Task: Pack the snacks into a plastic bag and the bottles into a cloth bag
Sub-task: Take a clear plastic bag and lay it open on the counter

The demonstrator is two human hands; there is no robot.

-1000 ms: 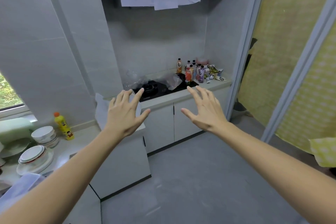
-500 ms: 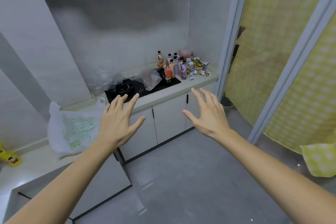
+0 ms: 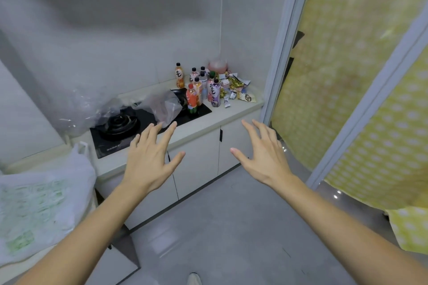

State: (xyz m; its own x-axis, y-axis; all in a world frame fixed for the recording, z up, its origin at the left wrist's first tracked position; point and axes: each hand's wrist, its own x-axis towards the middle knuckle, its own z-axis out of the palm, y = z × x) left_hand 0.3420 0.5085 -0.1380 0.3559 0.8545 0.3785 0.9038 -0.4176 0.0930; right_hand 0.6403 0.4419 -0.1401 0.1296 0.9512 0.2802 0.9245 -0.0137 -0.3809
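Down at the bottom edge a shoe tip [image 3: 194, 279] stands on the grey floor [image 3: 231, 227]. Two bare arms reach out over the floor toward the stove [image 3: 139, 125]. The left hand [image 3: 150, 159] is up in the air in front of the stove, palm down, with its fingers [image 3: 168, 133] spread wide and holding nothing. The right hand [image 3: 264, 155] is up in the air too, to the right of the stove, and its fingers [image 3: 249, 128] are spread the same way — nothing in them.

To the left of the stove, nearer to the person, a white bag [image 3: 41, 210] with green print sits on the surface [image 3: 231, 113]. I cannot tell if it is cloth or plastic.

The black stove is set into the surface. A clear plastic bag [image 3: 162, 105] lies crumpled across the stove, and more clear plastic [image 3: 85, 111] is heaped on its left side.

At the right end of the stove the bottles [image 3: 199, 87] stand upright in a close bunch — some are on the stove's black glass and some are behind it, near the wall. Just right of the bottles the snacks [image 3: 236, 88] lie in a loose pile on the surface, in the corner. Something pink [image 3: 217, 66] sits behind them, too blurred to name.

Far to the right of the stove hangs a yellow dotted curtain [image 3: 347, 76].
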